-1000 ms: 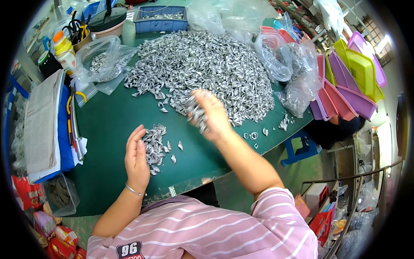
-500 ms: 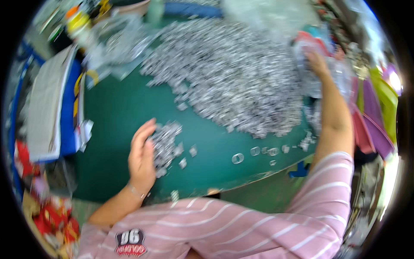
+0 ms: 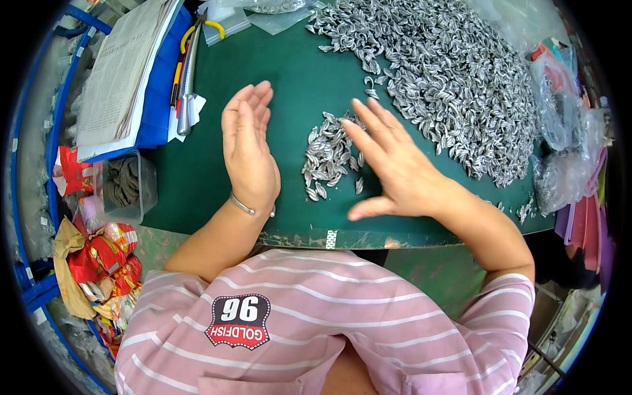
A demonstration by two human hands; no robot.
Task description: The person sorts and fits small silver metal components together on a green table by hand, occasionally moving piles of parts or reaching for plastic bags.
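Near the middle of the green worktable [image 3: 289,72]: small pile [image 3: 328,155] of ribbed, curved, silver-coloured metal pieces, with a few loose along its near and right sides. To the left of the pile, across a strip of bare surface: left hand [image 3: 251,155], held upright with palm turned right, fingers lightly curved and close together, thumb alongside them; metal bracelet [image 3: 242,205] around the wrist. At the right edge of the pile: right hand [image 3: 405,168], fingers spread, thumb well apart and pointing left; fingertips over or against the nearest pieces, exact contact impossible to tell. Far right: large heap [image 3: 454,79] of matching pieces, bordered on its right by clear plastic bags [image 3: 563,181], with stray pieces between heap and pile. Far left: printed sheets [image 3: 118,72] on a blue folder [image 3: 158,105], just beside a tapered metal rod [image 3: 187,99] and a yellow-handled tool [image 3: 214,27]. Near left: clear plastic box [image 3: 151,191] containing dark cloth [image 3: 122,181].
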